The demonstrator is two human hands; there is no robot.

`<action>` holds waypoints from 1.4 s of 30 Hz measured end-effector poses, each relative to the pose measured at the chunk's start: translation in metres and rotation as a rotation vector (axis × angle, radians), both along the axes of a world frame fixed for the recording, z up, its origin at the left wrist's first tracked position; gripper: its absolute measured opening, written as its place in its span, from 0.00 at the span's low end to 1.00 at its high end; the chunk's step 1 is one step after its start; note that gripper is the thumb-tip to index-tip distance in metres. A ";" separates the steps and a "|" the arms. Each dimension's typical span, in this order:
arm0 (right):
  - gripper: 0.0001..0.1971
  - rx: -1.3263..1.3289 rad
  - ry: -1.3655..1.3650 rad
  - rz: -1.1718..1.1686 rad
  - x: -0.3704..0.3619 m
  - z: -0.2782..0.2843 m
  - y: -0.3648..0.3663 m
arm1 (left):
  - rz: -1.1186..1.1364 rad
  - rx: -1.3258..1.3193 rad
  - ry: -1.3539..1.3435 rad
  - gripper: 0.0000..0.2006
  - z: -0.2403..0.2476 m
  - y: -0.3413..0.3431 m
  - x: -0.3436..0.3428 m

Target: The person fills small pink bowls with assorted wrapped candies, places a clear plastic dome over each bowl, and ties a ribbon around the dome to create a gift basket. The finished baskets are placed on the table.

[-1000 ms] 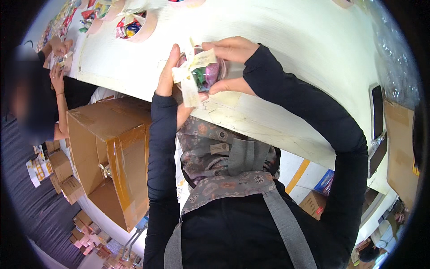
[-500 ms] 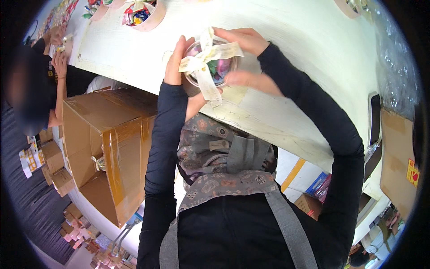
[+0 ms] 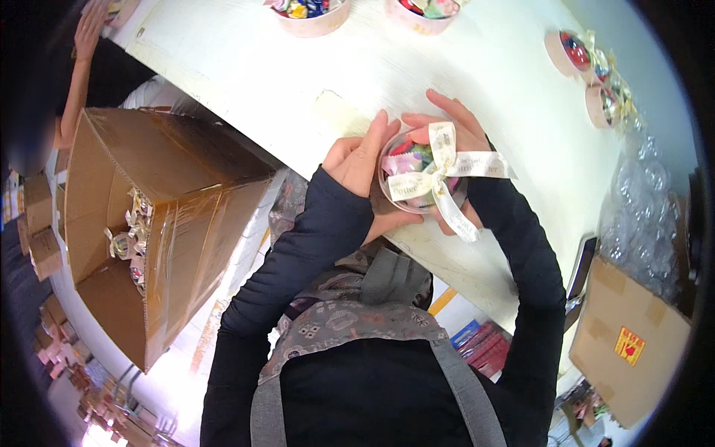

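In the middle of the frame, a little above centre, both hands hold one small round clear container (image 3: 418, 173) filled with colourful pieces and tied with a cream ribbon bow (image 3: 439, 175). The left hand (image 3: 363, 167) is closed on the container's left side, fingers pointing up and the thumb under it. The right hand (image 3: 454, 134) grips it from the right and from behind, with the fingers spread above the rim. The container is just over the near edge of the white table (image 3: 238, 67), which runs diagonally from the upper left down to the lower right of the frame. One ribbon tail hangs down past this edge.

Above the hands the table surface is bare and wide up to two pink round boxes (image 3: 309, 13) at the top edge. Three finished small containers (image 3: 592, 71) stand at the upper right, well apart from the hands. Further right lies a heap of clear plastic shells (image 3: 640, 208).

At the left, below the table edge, an open cardboard box (image 3: 149, 238) stands close to the person's left arm, with some ribboned containers inside. At the upper left corner another person's arm (image 3: 82, 67) reaches to the table.
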State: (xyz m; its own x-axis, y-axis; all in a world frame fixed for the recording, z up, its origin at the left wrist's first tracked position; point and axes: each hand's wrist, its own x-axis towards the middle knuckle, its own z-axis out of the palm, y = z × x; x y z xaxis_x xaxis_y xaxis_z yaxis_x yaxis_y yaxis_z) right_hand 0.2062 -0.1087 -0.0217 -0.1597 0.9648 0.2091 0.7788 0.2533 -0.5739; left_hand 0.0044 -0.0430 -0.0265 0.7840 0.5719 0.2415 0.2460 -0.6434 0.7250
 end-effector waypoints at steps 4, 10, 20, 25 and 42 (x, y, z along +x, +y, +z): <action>0.16 0.188 -0.282 -0.017 -0.001 0.001 0.007 | 0.042 -0.112 -0.099 0.57 -0.009 -0.001 0.000; 0.16 0.550 -0.174 0.084 -0.013 -0.002 0.024 | 0.038 -0.097 -0.014 0.56 -0.005 0.001 -0.002; 0.06 0.181 -0.380 0.223 0.057 -0.010 0.008 | -0.146 -0.111 -0.075 0.52 0.001 -0.007 0.023; 0.36 0.533 -0.510 -0.636 0.071 0.060 -0.026 | 0.186 0.113 -0.169 0.50 0.010 0.071 0.012; 0.20 1.124 -0.496 -1.437 0.307 0.056 -0.055 | 0.103 0.513 -0.312 0.53 0.022 0.122 0.115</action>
State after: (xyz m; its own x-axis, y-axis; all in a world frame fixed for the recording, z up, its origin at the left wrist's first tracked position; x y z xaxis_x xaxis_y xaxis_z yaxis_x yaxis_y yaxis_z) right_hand 0.5134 -0.1632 0.0341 0.2979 -0.1311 0.9456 0.7316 -0.6050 -0.3143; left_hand 0.1192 0.0793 -0.0047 0.5786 0.3905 0.7160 0.1512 -0.9141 0.3763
